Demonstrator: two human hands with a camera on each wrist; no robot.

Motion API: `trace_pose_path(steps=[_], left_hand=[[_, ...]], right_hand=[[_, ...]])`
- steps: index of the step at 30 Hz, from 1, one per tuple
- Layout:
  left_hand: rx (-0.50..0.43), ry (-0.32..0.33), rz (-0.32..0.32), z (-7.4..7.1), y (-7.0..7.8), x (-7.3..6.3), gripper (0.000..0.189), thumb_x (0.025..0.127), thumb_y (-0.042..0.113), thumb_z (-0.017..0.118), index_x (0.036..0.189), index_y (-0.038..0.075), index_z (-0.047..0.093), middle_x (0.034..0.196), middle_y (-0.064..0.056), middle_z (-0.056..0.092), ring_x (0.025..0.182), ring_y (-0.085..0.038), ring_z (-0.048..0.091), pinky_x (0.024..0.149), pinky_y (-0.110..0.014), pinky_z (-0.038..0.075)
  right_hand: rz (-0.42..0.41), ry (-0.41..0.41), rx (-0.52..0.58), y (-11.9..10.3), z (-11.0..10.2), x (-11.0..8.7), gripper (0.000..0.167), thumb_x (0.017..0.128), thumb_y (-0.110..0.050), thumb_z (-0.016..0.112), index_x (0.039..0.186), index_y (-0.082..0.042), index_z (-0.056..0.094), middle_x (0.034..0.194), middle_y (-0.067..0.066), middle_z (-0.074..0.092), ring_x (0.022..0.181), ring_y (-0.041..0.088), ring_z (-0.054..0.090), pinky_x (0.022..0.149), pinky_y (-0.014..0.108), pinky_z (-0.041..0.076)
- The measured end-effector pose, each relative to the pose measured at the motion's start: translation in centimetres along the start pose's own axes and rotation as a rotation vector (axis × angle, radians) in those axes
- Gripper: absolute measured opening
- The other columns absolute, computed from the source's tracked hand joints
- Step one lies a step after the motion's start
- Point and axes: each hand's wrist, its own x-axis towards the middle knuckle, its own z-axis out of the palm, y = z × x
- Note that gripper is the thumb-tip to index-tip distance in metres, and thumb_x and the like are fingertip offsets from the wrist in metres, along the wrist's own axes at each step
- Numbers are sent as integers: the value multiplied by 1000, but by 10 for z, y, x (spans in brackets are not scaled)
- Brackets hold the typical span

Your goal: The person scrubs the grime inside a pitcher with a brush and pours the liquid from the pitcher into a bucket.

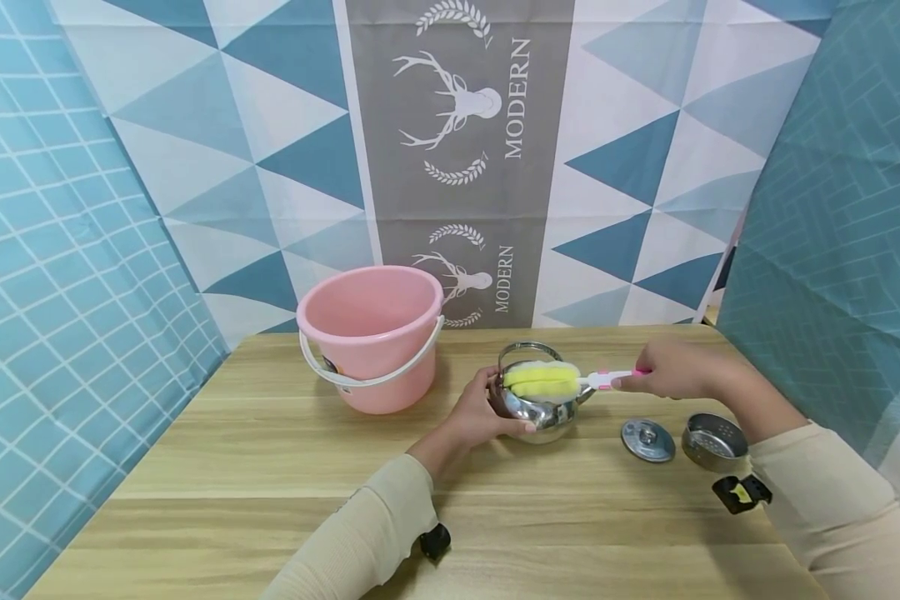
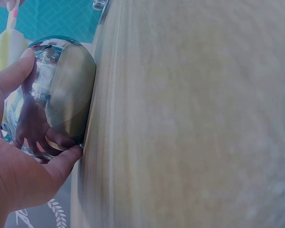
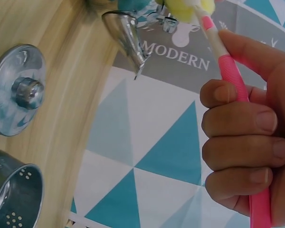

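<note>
A shiny steel teapot point(image 1: 543, 417) with a raised loop handle point(image 1: 528, 346) stands on the wooden table. My left hand point(image 1: 483, 410) holds its body from the left, thumb and fingers spread around the curved side. In my right hand point(image 1: 671, 371) is a sponge brush, gripped by its pink and white handle point(image 3: 235, 78) with the fingers curled round. The yellow and white sponge head point(image 1: 543, 381) lies sideways over the top of the teapot, hiding its opening in the head view. The spout point(image 3: 126, 40) points right, toward the right hand.
Right of the teapot lie its round lid point(image 1: 648, 440), knob up, and a perforated steel strainer point(image 1: 715, 442) below the right forearm. A pink bucket point(image 1: 371, 342) with a white handle stands at the back left. Patterned cloth point(image 1: 622, 167) hangs behind the table.
</note>
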Motion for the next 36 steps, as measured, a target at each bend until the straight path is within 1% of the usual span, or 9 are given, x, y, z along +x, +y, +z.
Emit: trace_pose_path(steps=[6,10,14,18,22,25,28,36], left_hand=[[4,-3,5,0,1,0,105,60,21,95,146,12,36,142,-11,44,130,-28,42,110,-46,31],[8,-2,5,-1,0,0,105,60,22,95,146,13,36,143,-11,44,130,-28,42,111,-46,31],[1,-2,9,-1,0,0,105,60,21,95,146,13,36,143,-11,44,131,-28,42,111,-46,31],[-13,-8,10,-1,1,0,105,61,20,95,147,12,35,142,-11,45,130,-28,42,110,-45,32],[-17,-9,8,-1,0,-1,106,61,20,95,148,11,34,142,-11,45,130,-28,42,110,-45,32],[-18,-6,5,-1,0,0,106,61,20,95,147,11,35,142,-10,45,131,-28,41,111,-45,31],[-20,-4,6,-1,1,0,106,60,20,95,147,11,35,141,-10,46,131,-28,42,111,-45,31],[-15,1,5,-1,1,-1,104,60,20,95,146,13,37,141,-10,46,130,-28,43,110,-46,32]], right_hand=[[11,-9,21,4,1,0,39,94,-43,62,72,-11,64,55,-4,34,50,12,31,49,27,28],[22,-14,27,6,0,0,39,94,-44,61,75,-10,64,56,-3,36,51,12,32,50,27,29],[28,-14,33,10,0,0,41,94,-45,60,73,-10,63,57,-3,36,51,13,33,50,28,29],[22,-3,38,14,0,-3,42,94,-45,60,68,-12,61,55,-4,35,50,12,31,49,27,29],[15,14,45,17,2,-6,46,95,-47,59,63,-14,53,53,-5,34,49,11,30,49,27,29],[15,17,76,20,4,-8,48,96,-46,58,61,-15,49,52,-5,34,48,11,30,49,27,29],[9,13,125,24,6,-10,48,97,-43,58,60,-14,48,51,-5,34,47,11,29,47,27,29],[54,-1,224,33,14,-12,45,95,-45,59,66,-10,57,51,-4,37,46,12,33,48,27,34]])
